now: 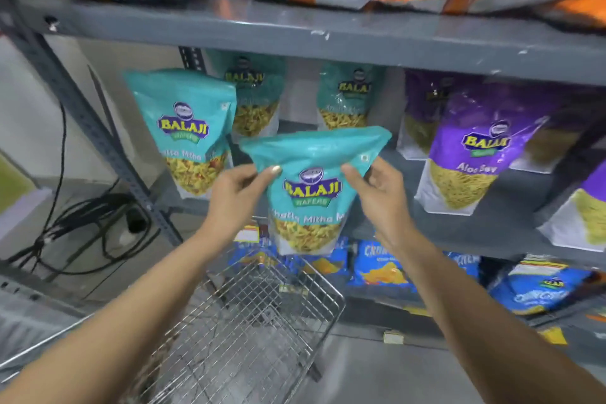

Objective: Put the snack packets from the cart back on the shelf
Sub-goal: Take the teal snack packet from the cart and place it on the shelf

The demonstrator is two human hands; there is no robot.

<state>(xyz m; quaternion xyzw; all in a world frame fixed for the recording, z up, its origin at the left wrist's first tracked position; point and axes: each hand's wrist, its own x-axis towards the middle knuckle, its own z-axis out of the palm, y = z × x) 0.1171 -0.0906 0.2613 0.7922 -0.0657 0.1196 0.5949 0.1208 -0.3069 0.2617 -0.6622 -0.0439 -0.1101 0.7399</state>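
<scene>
- Right above the wire-mesh metal cart (249, 331), our left hand (234, 193) and right hand (380, 190) pinch the teal plastic snack packet (311, 193) by its top corners, upright.
- The grey metal shelf (492, 216) gap lies straight ahead, so we reckon it's just a push forward.

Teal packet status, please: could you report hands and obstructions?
Left hand and right hand grip teal packet. Held above cart, before middle shelf. Nothing blocking.

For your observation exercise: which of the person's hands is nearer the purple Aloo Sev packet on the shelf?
Right. The right hand grips the held teal packet on the side facing the purple Aloo Sev packet; the left hand grips its far side.
</scene>
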